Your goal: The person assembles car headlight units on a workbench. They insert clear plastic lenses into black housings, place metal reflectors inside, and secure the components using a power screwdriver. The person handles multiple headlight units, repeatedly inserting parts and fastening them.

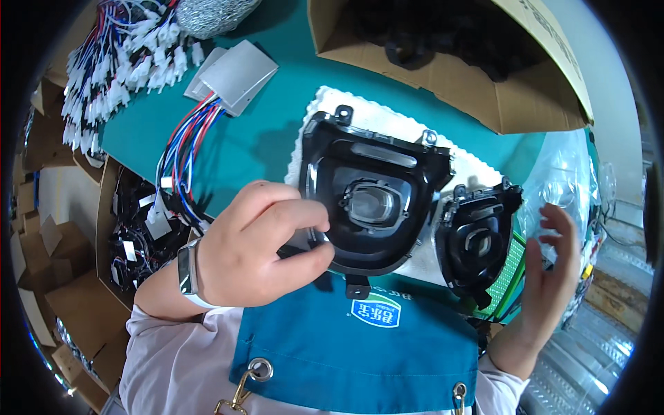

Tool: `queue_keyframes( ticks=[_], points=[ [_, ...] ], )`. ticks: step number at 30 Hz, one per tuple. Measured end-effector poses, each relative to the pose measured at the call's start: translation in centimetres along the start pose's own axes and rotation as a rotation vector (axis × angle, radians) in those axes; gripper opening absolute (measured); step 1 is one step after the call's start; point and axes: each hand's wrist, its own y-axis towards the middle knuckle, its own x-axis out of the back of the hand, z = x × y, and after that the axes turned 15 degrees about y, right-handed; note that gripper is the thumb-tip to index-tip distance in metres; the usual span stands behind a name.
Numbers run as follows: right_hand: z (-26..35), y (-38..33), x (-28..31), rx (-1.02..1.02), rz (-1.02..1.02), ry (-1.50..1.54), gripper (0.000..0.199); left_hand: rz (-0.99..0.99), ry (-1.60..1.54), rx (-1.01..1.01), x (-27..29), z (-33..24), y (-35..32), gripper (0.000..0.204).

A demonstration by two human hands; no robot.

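Observation:
A large black headlight [366, 242] with a clear projector lens lies face up on a white scalloped cloth [315, 114]. Beside it on the right rests a smaller black lamp [477, 238], tilted on the cloth's edge. At the big headlight's left rim is my left hand [256, 242], its thumb and index finger apart and overlapping the rim; its other fingers are mostly hidden. My right hand [550, 270] hovers to the right of the smaller lamp, fingers spread and holding nothing.
An open cardboard box [456, 97] of black parts stands at the back right. Grey flat modules [238, 76] with coloured wires lie at the back left, near bundled white connectors [131, 62]. A clear plastic bag [564, 173] and a green perforated tray [508, 270] sit rightward.

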Motion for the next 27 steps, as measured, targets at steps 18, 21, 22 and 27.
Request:
queue_keyframes(
  ticks=[18, 21, 22, 27],
  points=[
    [-0.7, -4.6, -2.6, 0.066, -0.006, 0.191, 0.050, 0.227, 0.025, -0.133, 2.9, -3.2, 4.7, 0.033],
    [-0.4, -3.6, -2.8, 0.144, 0.047, 0.237, 0.048, 0.229, 0.037, -0.271, 0.7, -5.9, 6.1, 0.038],
    [-0.5, -3.4, -3.0, 0.125, 0.074, 0.238, 0.047, 0.210, 0.065, -0.277, -0.3, -6.4, 6.5, 0.040],
    [-1.0, -3.5, -3.6, 0.100, 0.121, 0.262, 0.048, 0.399, 0.143, -0.244, -1.7, -7.0, 7.1, 0.049]
  ],
)
